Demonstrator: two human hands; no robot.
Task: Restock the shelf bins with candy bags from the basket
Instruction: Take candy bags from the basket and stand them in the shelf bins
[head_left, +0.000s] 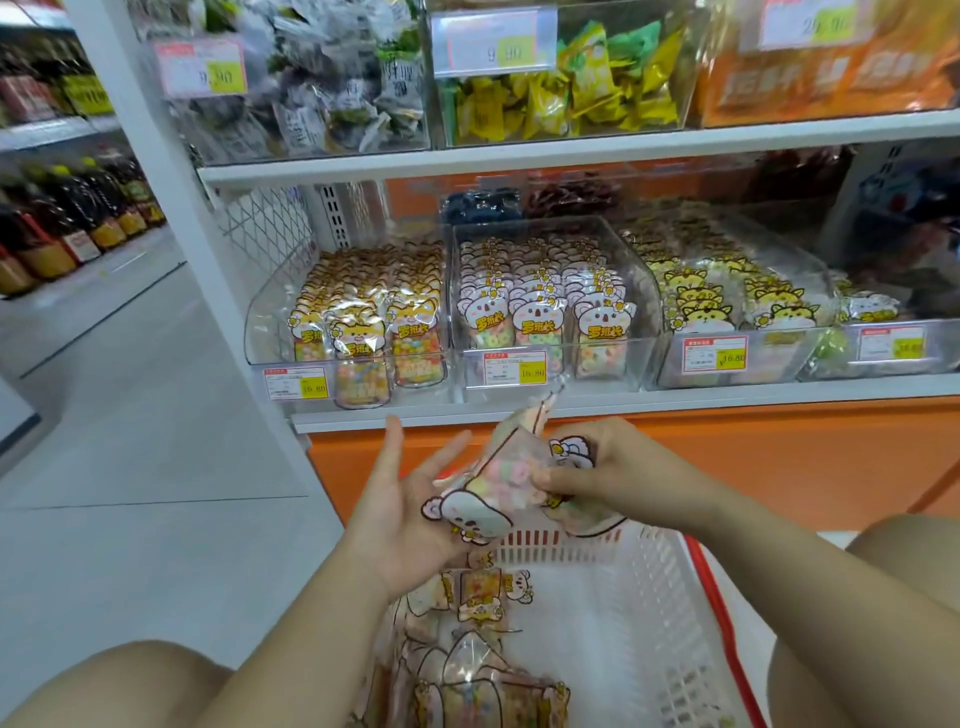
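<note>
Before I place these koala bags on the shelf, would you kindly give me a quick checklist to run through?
1. Grip: right hand pinches the koala bags, left hand supports them from below: ok.
2. Match: middle bin holds the same koala design: ok.
3. Room in that bin: rows look packed to the front wall: cannot tell.
4. Path from hands to bin: nothing in between: ok.
5. Stock left: spare bags lie in the basket: ok.

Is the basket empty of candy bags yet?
No, several candy bags lie piled in the left part of the basket.
</note>
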